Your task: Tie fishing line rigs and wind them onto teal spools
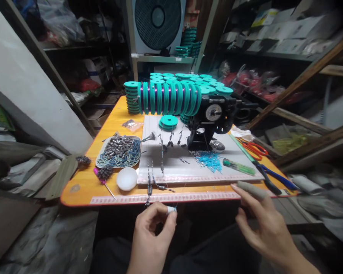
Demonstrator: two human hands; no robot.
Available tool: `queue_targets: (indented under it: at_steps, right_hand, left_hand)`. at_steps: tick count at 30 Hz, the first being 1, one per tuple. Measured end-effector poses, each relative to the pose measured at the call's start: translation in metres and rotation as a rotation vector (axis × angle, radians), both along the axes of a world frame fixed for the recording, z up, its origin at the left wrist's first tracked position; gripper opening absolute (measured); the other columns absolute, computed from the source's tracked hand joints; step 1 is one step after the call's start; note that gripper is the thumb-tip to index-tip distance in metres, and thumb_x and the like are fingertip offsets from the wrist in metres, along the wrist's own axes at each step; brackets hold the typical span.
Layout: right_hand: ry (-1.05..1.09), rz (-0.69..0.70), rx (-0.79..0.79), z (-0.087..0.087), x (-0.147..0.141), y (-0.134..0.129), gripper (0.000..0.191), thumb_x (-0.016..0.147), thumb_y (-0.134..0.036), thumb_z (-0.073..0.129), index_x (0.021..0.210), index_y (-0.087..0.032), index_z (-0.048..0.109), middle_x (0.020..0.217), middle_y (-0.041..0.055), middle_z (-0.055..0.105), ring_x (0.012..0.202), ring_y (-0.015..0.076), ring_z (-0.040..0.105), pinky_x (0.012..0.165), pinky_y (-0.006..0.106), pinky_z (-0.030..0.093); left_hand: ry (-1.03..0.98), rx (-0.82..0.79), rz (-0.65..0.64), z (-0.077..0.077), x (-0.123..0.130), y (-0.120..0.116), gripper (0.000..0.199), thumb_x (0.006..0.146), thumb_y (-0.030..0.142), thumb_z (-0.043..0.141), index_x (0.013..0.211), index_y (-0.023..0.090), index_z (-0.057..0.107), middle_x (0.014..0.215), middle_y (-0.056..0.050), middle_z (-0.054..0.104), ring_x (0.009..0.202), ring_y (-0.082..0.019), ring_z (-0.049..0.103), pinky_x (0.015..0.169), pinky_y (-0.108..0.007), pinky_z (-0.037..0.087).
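My left hand (156, 234) is closed in a pinch below the table's front edge. A thin line with a small blue bit (175, 209) shows at its fingertips, and white tape wraps its index finger. To the right, at the same edge, my right hand (263, 220) has its fingers apart and holds nothing visible; a grey-green cover (251, 190) sits on one finger. Several fishing rigs (150, 188) with dark weights dangle over the front edge near my left hand. Teal spools (171, 99) wound with line sit in a row on a black winding machine (208, 118).
A tray (98, 161) of grey weights and blue-green tubes stands left on the orange table (80, 184), near a white bowl (127, 179). Blue tubes (210, 161), a green-handled tool (238, 167), red scissors (254, 149) and blue-handled pliers (277, 177) lie right. Stacked spools (183, 76) stand behind.
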State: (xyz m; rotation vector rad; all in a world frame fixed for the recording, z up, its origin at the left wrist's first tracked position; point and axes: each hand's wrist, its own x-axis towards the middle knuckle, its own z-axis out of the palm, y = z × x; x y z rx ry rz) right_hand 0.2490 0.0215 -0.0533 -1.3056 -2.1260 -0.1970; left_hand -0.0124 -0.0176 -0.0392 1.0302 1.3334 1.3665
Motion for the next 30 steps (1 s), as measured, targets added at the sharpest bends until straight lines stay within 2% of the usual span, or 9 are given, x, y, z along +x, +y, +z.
queue_targets:
  at_steps: [2,4,10,12,15,16,20,24,30]
  right_hand:
    - [-0.114,0.011,-0.005,-0.01,0.011,0.003,0.051,0.087,-0.015,0.05,0.137,-0.022,0.045,0.125,0.0153,0.054,0.1,0.0261,0.063,0.073,0.036,0.059]
    - [-0.14,0.018,0.034,-0.017,0.016,0.007,0.046,0.088,-0.015,0.052,0.134,-0.023,0.049,0.125,0.0151,0.055,0.094,0.0234,0.066,0.073,0.036,0.059]
    - [0.001,0.169,0.125,-0.02,0.017,0.008,0.025,0.085,-0.01,0.06,0.107,-0.022,0.066,0.103,0.0107,0.069,0.09,0.0217,0.069,0.076,0.033,0.059]
    - [0.057,0.199,0.135,-0.014,0.006,0.0,0.024,0.083,-0.009,0.061,0.103,-0.021,0.067,0.097,0.009,0.071,0.087,0.0209,0.07,0.074,0.031,0.059]
    - [0.192,0.314,0.103,0.003,-0.026,-0.015,0.024,0.082,-0.005,0.06,0.101,-0.019,0.065,0.097,0.0095,0.071,0.087,0.0196,0.07,0.072,0.028,0.059]
    - [0.266,0.376,0.083,0.011,-0.04,-0.02,0.025,0.082,-0.004,0.058,0.1,-0.02,0.063,0.094,0.0091,0.07,0.085,0.019,0.069,0.07,0.028,0.059]
    - [0.447,0.393,-0.027,0.037,-0.088,-0.028,0.025,0.084,-0.006,0.055,0.104,-0.02,0.061,0.084,0.0068,0.065,0.072,0.0162,0.065,0.06,0.026,0.055]
    - [0.22,0.387,-0.028,0.043,-0.103,-0.023,0.016,0.088,-0.012,0.055,0.1,-0.016,0.065,0.079,0.0075,0.065,0.065,0.0165,0.064,0.055,0.025,0.051]
    - [-0.008,0.357,0.028,0.033,-0.087,-0.023,0.026,0.091,-0.016,0.053,0.114,-0.012,0.064,0.091,0.0126,0.071,0.074,0.0199,0.069,0.06,0.028,0.055]
  left_hand:
    - [-0.057,-0.004,0.007,0.001,0.003,0.0,0.023,0.079,0.031,0.068,0.064,0.017,0.058,0.061,0.002,0.05,0.059,-0.011,0.045,0.056,-0.02,0.038]
    - [-0.106,0.002,0.011,0.002,0.005,0.0,0.023,0.078,0.031,0.069,0.064,0.017,0.057,0.063,0.002,0.048,0.059,-0.01,0.043,0.056,-0.019,0.037]
    - [-0.128,0.066,-0.015,0.001,0.009,0.0,0.02,0.081,0.028,0.067,0.066,0.016,0.06,0.069,0.002,0.046,0.057,-0.009,0.042,0.052,-0.02,0.036]
    - [-0.153,0.077,-0.013,0.001,0.011,0.0,0.02,0.081,0.028,0.067,0.066,0.016,0.06,0.074,0.001,0.047,0.055,-0.008,0.043,0.048,-0.02,0.036]
    - [-0.207,0.07,-0.017,0.004,0.014,0.002,0.018,0.08,0.028,0.067,0.068,0.016,0.063,0.085,-0.002,0.05,0.057,-0.008,0.047,0.049,-0.02,0.041]
    - [-0.225,0.07,-0.028,0.005,0.015,0.003,0.016,0.08,0.027,0.068,0.069,0.016,0.064,0.089,-0.003,0.052,0.063,-0.009,0.051,0.054,-0.021,0.045]
    - [-0.417,0.048,-0.067,0.015,0.017,0.006,0.013,0.077,0.023,0.071,0.069,0.016,0.064,0.094,-0.005,0.06,0.089,-0.016,0.058,0.08,-0.024,0.049]
    - [-0.67,-0.062,-0.059,0.023,0.018,0.01,0.009,0.076,0.022,0.073,0.077,0.016,0.066,0.096,-0.005,0.066,0.089,-0.016,0.064,0.084,-0.027,0.049]
    - [-0.709,-0.183,-0.119,0.019,0.021,0.014,0.008,0.078,0.022,0.072,0.082,0.016,0.068,0.099,-0.004,0.069,0.088,-0.016,0.068,0.088,-0.027,0.049]
